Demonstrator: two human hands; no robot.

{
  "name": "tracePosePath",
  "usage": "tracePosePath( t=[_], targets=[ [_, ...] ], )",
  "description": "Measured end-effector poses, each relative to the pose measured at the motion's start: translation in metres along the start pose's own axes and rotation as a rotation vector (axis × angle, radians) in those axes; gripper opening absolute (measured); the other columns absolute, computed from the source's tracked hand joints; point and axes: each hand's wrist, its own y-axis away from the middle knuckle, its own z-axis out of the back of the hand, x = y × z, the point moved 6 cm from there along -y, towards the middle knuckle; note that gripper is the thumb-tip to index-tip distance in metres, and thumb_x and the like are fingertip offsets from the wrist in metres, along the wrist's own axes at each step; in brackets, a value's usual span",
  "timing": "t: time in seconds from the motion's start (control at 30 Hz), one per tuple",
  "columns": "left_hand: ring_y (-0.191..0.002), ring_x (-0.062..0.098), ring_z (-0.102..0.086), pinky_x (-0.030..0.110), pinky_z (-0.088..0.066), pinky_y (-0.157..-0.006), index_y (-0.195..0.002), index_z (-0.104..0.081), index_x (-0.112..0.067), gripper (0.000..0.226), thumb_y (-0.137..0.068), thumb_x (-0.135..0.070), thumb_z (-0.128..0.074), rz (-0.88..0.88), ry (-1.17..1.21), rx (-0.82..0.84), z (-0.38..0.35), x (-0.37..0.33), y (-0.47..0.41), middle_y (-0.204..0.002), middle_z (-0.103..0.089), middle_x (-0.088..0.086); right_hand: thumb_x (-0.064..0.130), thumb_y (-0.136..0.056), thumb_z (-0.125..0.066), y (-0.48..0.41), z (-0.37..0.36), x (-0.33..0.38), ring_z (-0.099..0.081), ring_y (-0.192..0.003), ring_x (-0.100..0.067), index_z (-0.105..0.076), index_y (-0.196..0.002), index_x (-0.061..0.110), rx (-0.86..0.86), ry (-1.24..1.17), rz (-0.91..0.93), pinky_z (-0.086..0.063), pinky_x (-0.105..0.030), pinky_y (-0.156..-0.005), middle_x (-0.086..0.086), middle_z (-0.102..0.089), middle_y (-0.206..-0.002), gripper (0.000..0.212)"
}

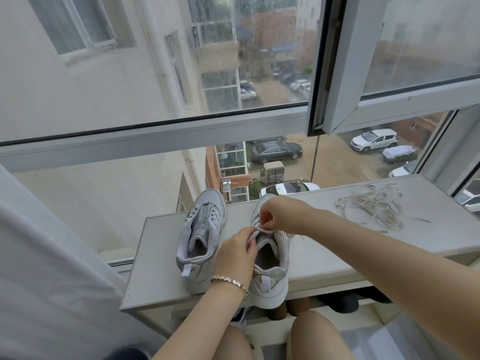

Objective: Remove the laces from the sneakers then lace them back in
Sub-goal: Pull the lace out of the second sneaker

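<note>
Two white sneakers stand side by side on a grey shelf top [161,276], toes toward the window. The left sneaker [201,229] has no lace in its eyelets. Over the right sneaker [270,268], my left hand [237,253] pinches a white lace [267,230] at the top of the tongue. My right hand [279,214] pinches the same lace just above, near the upper eyelets. A loose lace [374,205] lies in a tangled heap on the shelf to the right.
A large window [181,131] rises directly behind the shelf, with an opened sash [345,110] hanging in at upper right. A white curtain [39,255] hangs at left. Dark shoes [337,302] sit under the shelf. My knees [311,333] are below its front edge.
</note>
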Motion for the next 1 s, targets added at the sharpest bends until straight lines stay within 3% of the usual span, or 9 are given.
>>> tracePosePath(
  t=[0.1, 0.3, 0.4, 0.43, 0.53, 0.6, 0.7, 0.8, 1.0],
  targets=[
    [-0.096, 0.02, -0.061, 0.025, -0.044, -0.08, -0.119, -0.061, -0.019, 0.03, -0.092, -0.014, -0.049, -0.006, -0.011, 0.001, 0.0, 0.0, 0.0, -0.106, -0.069, 0.003, 0.024, -0.093, -0.053, 0.0, -0.009, -0.003, -0.059, -0.089, -0.023, -0.066, -0.1, 0.009, -0.016, -0.021, -0.02, -0.046, -0.031, -0.075, -0.009, -0.066, -0.102, 0.022],
    [-0.094, 0.019, -0.061, 0.017, -0.04, -0.071, -0.123, -0.059, -0.019, 0.032, -0.094, -0.016, -0.045, -0.035, -0.059, 0.033, 0.001, -0.001, 0.003, -0.106, -0.068, 0.004, 0.02, -0.096, -0.046, 0.006, -0.01, -0.045, -0.057, -0.086, -0.029, -0.058, -0.083, 0.004, -0.334, -0.317, -0.32, -0.037, -0.029, -0.069, -0.018, -0.065, -0.092, 0.024],
    [-0.092, 0.017, -0.06, 0.011, -0.031, -0.065, -0.125, -0.056, -0.02, 0.032, -0.096, -0.018, -0.042, -0.06, -0.097, 0.039, 0.0, -0.006, 0.005, -0.104, -0.067, 0.005, 0.014, -0.09, -0.05, 0.003, -0.014, -0.057, -0.061, -0.09, -0.028, -0.059, -0.079, 0.008, -0.373, -0.397, -0.409, -0.041, -0.028, -0.069, -0.013, -0.065, -0.086, 0.015],
    [-0.092, 0.017, -0.06, 0.011, -0.031, -0.065, -0.125, -0.056, -0.02, 0.032, -0.096, -0.019, -0.042, -0.062, -0.098, 0.033, 0.0, -0.006, 0.005, -0.104, -0.067, 0.004, 0.013, -0.088, -0.053, 0.001, -0.011, -0.054, -0.06, -0.092, -0.025, -0.061, -0.087, 0.011, -0.366, -0.356, -0.375, -0.042, -0.028, -0.072, -0.009, -0.065, -0.095, 0.008],
    [-0.094, 0.016, -0.061, 0.011, -0.035, -0.07, -0.125, -0.057, -0.02, 0.032, -0.096, -0.018, -0.044, -0.059, -0.082, 0.041, 0.001, -0.004, 0.004, -0.106, -0.068, 0.002, 0.011, -0.086, -0.06, -0.001, 0.003, -0.031, -0.051, -0.107, -0.017, -0.06, -0.12, 0.016, -0.277, -0.193, -0.058, -0.041, -0.029, -0.09, -0.001, -0.058, -0.117, 0.034],
    [-0.095, 0.016, -0.062, 0.012, -0.037, -0.073, -0.125, -0.057, -0.02, 0.032, -0.095, -0.018, -0.045, -0.065, -0.068, 0.037, 0.002, -0.002, 0.006, -0.107, -0.068, 0.002, 0.01, -0.087, -0.06, 0.0, 0.002, -0.014, -0.048, -0.109, -0.015, -0.064, -0.118, 0.018, -0.154, -0.129, 0.135, -0.04, -0.031, -0.097, 0.001, -0.059, -0.117, 0.032],
    [-0.097, 0.017, -0.062, 0.019, -0.042, -0.079, -0.124, -0.058, -0.021, 0.031, -0.095, -0.018, -0.046, -0.069, -0.047, 0.017, 0.003, -0.003, 0.007, -0.108, -0.068, 0.001, 0.006, -0.087, -0.056, 0.003, -0.006, -0.001, -0.05, -0.092, -0.012, -0.07, -0.105, 0.016, -0.063, -0.039, 0.2, -0.044, -0.03, -0.088, 0.007, -0.056, -0.095, 0.025],
    [-0.097, 0.017, -0.062, 0.021, -0.043, -0.08, -0.123, -0.058, -0.024, 0.031, -0.095, -0.02, -0.047, -0.063, -0.045, 0.01, 0.002, -0.002, 0.007, -0.108, -0.068, 0.0, 0.009, -0.091, -0.05, 0.007, -0.004, 0.001, -0.054, -0.093, -0.014, -0.069, -0.104, 0.013, -0.098, -0.041, 0.158, -0.046, -0.029, -0.083, 0.0, -0.062, -0.103, 0.023],
    [-0.094, 0.017, -0.062, 0.02, -0.042, -0.075, -0.123, -0.058, -0.025, 0.03, -0.096, -0.025, -0.046, -0.069, -0.05, 0.018, 0.002, -0.001, 0.006, -0.106, -0.069, 0.0, 0.039, -0.09, -0.055, 0.008, -0.005, -0.007, -0.05, -0.063, -0.013, -0.071, -0.084, 0.005, -0.061, -0.182, 0.021, -0.039, -0.022, -0.057, -0.007, -0.065, -0.075, 0.038]
  ],
)
